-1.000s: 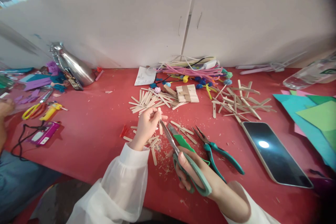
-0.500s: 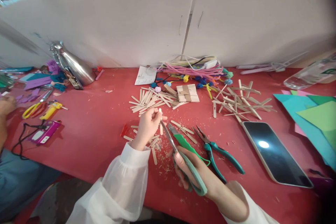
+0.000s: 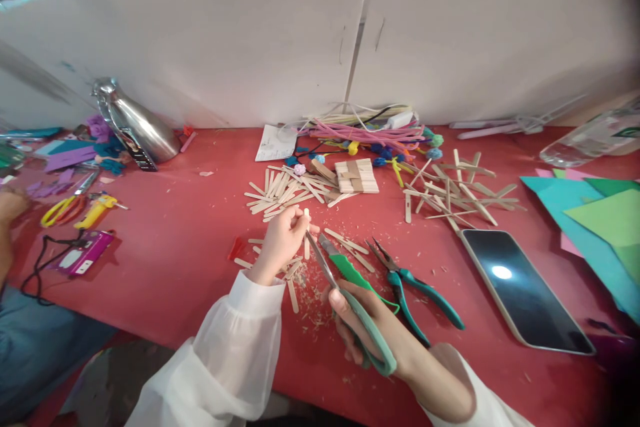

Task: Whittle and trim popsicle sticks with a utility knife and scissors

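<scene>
Between its thumb and fingers, my left hand (image 3: 283, 237) pinches a wooden craft stick (image 3: 307, 248), held upright over the table. My right hand (image 3: 363, 320) is wrapped round the green handles of a pair of scissors (image 3: 367, 330), whose blades point up and left and reach the stick just by my left fingertips. Wood shavings (image 3: 320, 310) lie scattered below both hands. Beside the right hand lie a green-handled utility knife (image 3: 350, 273) and teal-handled pliers (image 3: 417, 287) with their jaws slightly apart.
Loose craft sticks (image 3: 287, 190) and a banded bundle of sticks (image 3: 367, 177) lie ahead. A phone (image 3: 525, 290) and coloured paper (image 3: 607, 223) are at right. A steel jug (image 3: 143, 123) leans at far left, near another person's hand (image 3: 11, 205).
Almost nothing differs. The scissors in my right hand have shifted very slightly, and the whole view has moved a little.
</scene>
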`<action>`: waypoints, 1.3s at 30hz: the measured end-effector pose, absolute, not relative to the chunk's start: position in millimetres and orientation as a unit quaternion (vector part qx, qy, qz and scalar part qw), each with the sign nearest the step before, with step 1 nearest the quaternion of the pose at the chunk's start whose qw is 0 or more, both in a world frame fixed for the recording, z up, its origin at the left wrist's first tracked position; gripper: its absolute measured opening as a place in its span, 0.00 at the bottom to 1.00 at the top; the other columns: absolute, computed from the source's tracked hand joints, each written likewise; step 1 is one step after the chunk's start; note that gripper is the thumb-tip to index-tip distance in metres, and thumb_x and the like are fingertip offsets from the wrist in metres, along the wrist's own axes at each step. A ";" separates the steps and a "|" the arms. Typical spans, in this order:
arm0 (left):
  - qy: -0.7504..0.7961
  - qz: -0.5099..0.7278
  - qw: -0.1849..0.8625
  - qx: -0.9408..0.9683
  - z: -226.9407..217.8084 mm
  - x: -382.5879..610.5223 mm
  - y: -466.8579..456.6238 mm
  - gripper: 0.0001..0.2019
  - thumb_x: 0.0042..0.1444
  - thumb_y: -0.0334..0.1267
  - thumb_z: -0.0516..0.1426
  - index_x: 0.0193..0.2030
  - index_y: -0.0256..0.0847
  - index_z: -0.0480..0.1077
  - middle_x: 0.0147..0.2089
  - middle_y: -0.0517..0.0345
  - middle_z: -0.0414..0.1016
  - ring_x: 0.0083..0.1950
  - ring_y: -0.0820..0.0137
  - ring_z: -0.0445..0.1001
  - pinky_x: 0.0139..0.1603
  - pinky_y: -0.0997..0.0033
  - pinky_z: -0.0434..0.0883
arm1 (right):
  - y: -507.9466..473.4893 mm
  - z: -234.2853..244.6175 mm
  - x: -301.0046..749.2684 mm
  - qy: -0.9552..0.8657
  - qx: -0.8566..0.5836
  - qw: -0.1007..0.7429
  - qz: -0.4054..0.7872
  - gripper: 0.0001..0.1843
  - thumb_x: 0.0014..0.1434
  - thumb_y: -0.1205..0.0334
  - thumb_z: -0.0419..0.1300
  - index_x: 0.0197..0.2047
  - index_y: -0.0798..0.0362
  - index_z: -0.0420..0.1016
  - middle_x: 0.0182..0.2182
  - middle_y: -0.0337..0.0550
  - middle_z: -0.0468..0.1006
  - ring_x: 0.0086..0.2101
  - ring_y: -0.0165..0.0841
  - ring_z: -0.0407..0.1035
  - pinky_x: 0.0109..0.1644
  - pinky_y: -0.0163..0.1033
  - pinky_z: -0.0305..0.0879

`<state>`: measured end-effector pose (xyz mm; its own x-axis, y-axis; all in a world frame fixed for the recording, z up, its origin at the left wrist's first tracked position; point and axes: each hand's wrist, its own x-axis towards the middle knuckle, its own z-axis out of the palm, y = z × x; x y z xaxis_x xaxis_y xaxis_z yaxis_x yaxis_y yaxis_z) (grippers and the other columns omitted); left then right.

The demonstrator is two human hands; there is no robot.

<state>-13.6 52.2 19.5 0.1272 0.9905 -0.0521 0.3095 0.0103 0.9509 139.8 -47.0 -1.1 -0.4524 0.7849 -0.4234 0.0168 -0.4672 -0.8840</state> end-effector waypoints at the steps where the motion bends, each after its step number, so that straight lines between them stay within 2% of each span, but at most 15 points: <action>1: 0.546 0.372 0.456 0.597 19.9 -13.1 51.9 0.12 0.57 0.44 0.50 0.28 0.40 0.60 0.29 0.55 0.78 0.18 0.75 0.71 0.23 0.76 0.66 | -47.1 -0.8 139.8 -0.447 -0.455 0.264 0.723 0.22 0.55 0.40 0.51 0.27 0.51 0.55 0.11 0.25 0.58 0.09 0.20 0.55 0.13 0.27 0.51; 4: 0.547 0.371 0.459 0.594 20.0 -12.2 51.0 0.12 0.57 0.44 0.50 0.28 0.40 0.60 0.28 0.56 0.78 0.18 0.74 0.71 0.22 0.77 0.65 | -47.0 3.0 138.7 -0.463 -0.466 0.264 0.707 0.22 0.54 0.40 0.52 0.26 0.51 0.55 0.10 0.25 0.58 0.08 0.20 0.54 0.12 0.26 0.50; 9: 0.543 0.384 0.461 0.588 18.4 -12.6 49.8 0.12 0.57 0.45 0.50 0.29 0.39 0.61 0.28 0.54 0.77 0.24 0.71 0.75 0.23 0.77 0.67 | -46.6 9.5 136.6 -0.472 -0.472 0.262 0.697 0.22 0.53 0.40 0.53 0.25 0.50 0.54 0.10 0.25 0.58 0.09 0.21 0.55 0.12 0.27 0.48; 20: 0.534 0.385 0.468 0.590 20.8 -15.1 49.3 0.13 0.57 0.46 0.50 0.29 0.39 0.61 0.27 0.55 0.77 0.25 0.71 0.75 0.25 0.76 0.67 | -45.9 11.2 136.1 -0.491 -0.480 0.256 0.681 0.21 0.52 0.41 0.54 0.25 0.50 0.56 0.08 0.25 0.56 0.07 0.22 0.53 0.12 0.28 0.45; 25: 0.524 0.370 0.453 0.619 23.6 -16.9 48.8 0.14 0.57 0.47 0.50 0.28 0.39 0.63 0.27 0.55 0.76 0.27 0.72 0.73 0.25 0.77 0.66 | -44.7 10.9 140.0 -0.475 -0.471 0.245 0.702 0.22 0.52 0.40 0.54 0.25 0.51 0.55 0.10 0.26 0.59 0.08 0.21 0.55 0.11 0.27 0.45; 30: 0.501 0.373 0.445 0.642 22.3 -17.6 49.0 0.11 0.57 0.45 0.50 0.32 0.40 0.64 0.29 0.56 0.76 0.30 0.70 0.74 0.31 0.74 0.68 | -43.2 13.1 145.2 -0.482 -0.470 0.239 0.700 0.25 0.52 0.36 0.51 0.24 0.51 0.55 0.09 0.26 0.58 0.07 0.21 0.55 0.11 0.26 0.46; 39: 0.458 0.386 0.461 0.655 18.9 -16.8 51.2 0.09 0.58 0.42 0.49 0.33 0.40 0.65 0.32 0.55 0.77 0.36 0.68 0.76 0.41 0.69 0.70 | -38.8 15.1 155.3 -0.436 -0.430 0.252 0.749 0.24 0.53 0.38 0.52 0.27 0.52 0.59 0.11 0.27 0.60 0.08 0.22 0.57 0.10 0.27 0.51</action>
